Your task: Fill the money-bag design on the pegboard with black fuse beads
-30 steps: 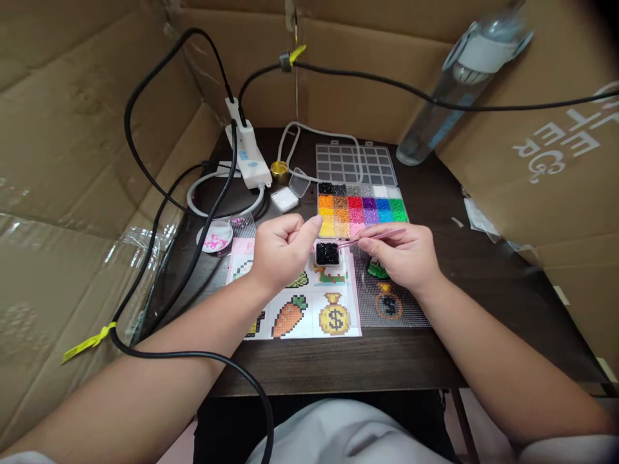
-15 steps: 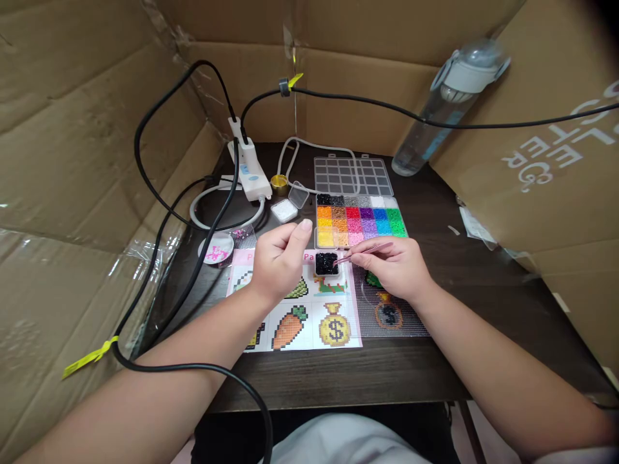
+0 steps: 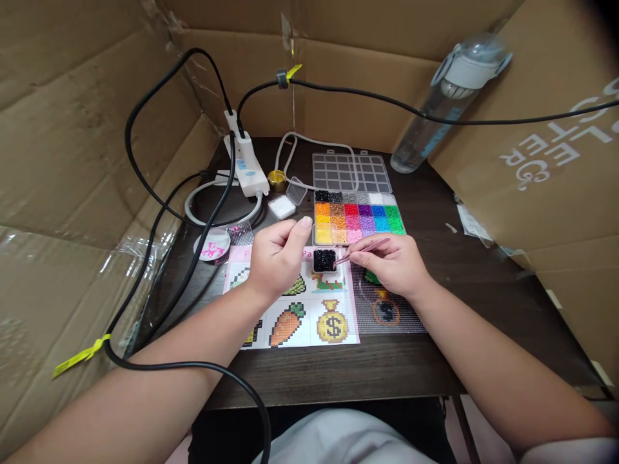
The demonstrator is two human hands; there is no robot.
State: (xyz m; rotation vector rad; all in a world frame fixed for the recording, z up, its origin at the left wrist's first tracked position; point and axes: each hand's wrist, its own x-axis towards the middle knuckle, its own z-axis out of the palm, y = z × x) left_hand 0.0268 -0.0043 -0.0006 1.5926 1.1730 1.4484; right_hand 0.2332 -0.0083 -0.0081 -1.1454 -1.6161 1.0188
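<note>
Pinched in my right hand [image 3: 394,261] is a pair of pink metal tweezers [image 3: 365,249]. Their tips reach the right side of a small clear box of black beads [image 3: 324,260], which sits on a printed pattern sheet [image 3: 290,290]. Left of that box, my left hand [image 3: 276,254] is closed with its thumb raised over the curled fingers; anything inside it is hidden. Partly under my right forearm lies a clear pegboard [image 3: 362,316]. It bears a bead money bag [image 3: 386,309] with an orange outline and a dark middle, and a green bead piece [image 3: 372,277] half covered by my hand.
Behind my hands is an open bead case [image 3: 358,216] in many colours. Farther left are a box of white beads [image 3: 282,207], a gold cup [image 3: 277,180], a round dish [image 3: 211,245] and a power strip [image 3: 249,161]. Black cables [image 3: 213,365] cross my left forearm. A bottle [image 3: 447,103] stands back right.
The view has shifted slightly, so everything sits a little higher and farther left. Both hands keep their pose, and the tweezer tips stay at the black beads.
</note>
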